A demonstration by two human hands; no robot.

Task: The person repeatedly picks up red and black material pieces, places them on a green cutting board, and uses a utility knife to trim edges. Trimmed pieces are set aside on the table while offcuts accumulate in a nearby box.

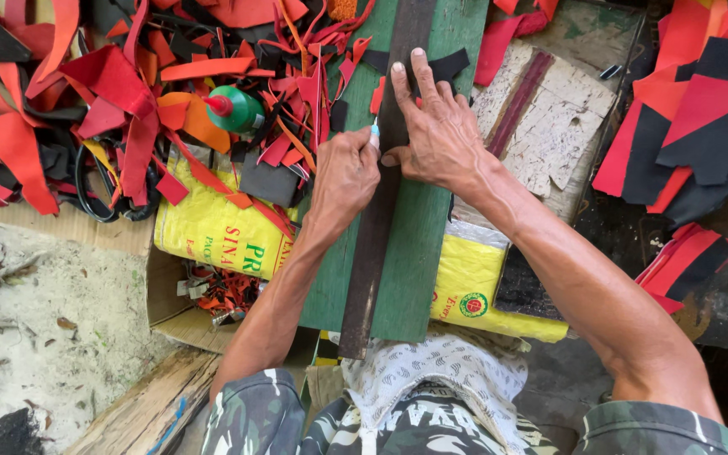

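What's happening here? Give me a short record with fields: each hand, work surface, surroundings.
Left hand: left hand closed around a small tool, its tip at the edge of the dark strip
Right hand: right hand pressed flat on the strip
Work surface: green board over yellow sacks
Surroundings: red, orange and black scraps; green bottle

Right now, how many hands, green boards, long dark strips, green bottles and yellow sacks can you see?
Hands: 2, the left hand gripping a small blade and the right hand pressing flat on the strip
Green board: 1
Long dark strip: 1
Green bottle with a red cap: 1
Yellow sacks: 2, one left of the board, one right
Total: 7
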